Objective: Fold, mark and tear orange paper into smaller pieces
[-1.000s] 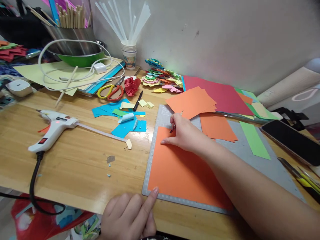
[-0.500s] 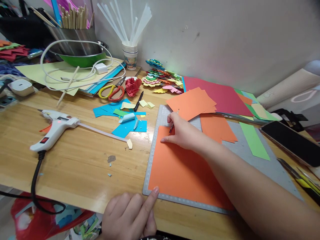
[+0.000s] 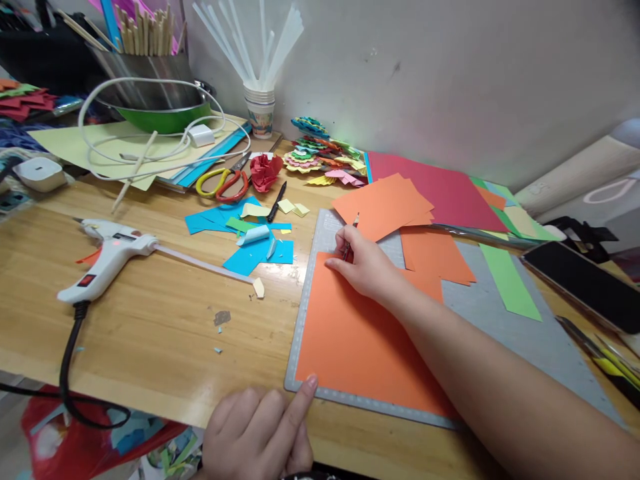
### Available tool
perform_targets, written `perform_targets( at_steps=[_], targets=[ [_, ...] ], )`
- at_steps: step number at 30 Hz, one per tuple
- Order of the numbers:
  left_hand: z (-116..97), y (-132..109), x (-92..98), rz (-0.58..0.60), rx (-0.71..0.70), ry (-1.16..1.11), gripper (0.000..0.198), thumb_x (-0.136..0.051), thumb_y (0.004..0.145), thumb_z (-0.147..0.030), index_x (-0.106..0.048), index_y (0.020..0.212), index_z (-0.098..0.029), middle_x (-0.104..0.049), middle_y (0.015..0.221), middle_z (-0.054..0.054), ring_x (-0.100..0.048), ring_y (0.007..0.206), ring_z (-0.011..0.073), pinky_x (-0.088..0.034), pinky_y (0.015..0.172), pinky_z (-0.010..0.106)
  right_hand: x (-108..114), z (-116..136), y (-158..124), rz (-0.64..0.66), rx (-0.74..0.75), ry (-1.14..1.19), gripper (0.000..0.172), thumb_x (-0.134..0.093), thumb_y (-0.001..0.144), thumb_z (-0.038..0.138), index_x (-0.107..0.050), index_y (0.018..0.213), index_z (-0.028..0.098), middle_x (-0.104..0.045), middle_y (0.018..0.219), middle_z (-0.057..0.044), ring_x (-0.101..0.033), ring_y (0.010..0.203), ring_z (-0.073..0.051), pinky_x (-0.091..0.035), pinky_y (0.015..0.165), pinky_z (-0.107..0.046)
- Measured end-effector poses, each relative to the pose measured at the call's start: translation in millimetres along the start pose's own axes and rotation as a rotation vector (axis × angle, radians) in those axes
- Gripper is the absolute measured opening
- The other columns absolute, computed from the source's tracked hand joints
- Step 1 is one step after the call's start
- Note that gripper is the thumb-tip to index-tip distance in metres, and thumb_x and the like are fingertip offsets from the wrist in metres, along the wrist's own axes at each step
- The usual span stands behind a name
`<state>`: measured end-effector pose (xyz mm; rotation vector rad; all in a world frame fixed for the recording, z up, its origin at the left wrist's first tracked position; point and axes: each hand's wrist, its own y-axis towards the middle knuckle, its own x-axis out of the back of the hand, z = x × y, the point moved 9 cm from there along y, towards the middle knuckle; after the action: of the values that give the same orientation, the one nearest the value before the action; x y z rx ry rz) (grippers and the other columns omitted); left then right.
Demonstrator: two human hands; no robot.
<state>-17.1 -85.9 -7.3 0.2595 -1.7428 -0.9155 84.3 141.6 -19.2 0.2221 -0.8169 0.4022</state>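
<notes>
A large orange sheet of paper (image 3: 350, 340) lies on a grey cutting mat (image 3: 520, 327). My right hand (image 3: 367, 267) rests on the sheet's far left corner, fingers closed round a thin pencil (image 3: 349, 241) whose tip points up and away. My left hand (image 3: 263, 430) sits at the table's near edge, curled, with the forefinger stretched out and pressing the sheet's near left corner.
Smaller orange sheets (image 3: 387, 203), a dark red sheet (image 3: 440, 190) and a green strip (image 3: 510, 280) lie beyond. A white glue gun (image 3: 107, 257), blue paper scraps (image 3: 245, 233), scissors (image 3: 223, 181), a black pen (image 3: 276, 202), a phone (image 3: 585, 283) and paper flowers (image 3: 320, 157) surround the mat.
My right hand has shifted slightly away from me along the sheet's top edge with the pencil. My left hand has stayed put.
</notes>
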Motion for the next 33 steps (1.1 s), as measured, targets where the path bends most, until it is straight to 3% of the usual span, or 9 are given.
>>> perform_targets(
  at_steps=[33],
  targets=[
    [-0.4,-3.2,0.4,0.001,0.021,-0.001,0.037,-0.051,0.077,-0.009,-0.07,0.107,-0.019,-0.049,0.053,-0.003,-0.035,0.054,0.0131,-0.023,0.056,0.031,-2.3,-4.3,4.2,0.021,0.007,0.005,0.028,-0.063,0.075,0.027,-0.035,0.079,0.025,-0.051,0.072,0.004,-0.045,0.062,-0.014,-0.034,0.059,-0.028]
  ],
)
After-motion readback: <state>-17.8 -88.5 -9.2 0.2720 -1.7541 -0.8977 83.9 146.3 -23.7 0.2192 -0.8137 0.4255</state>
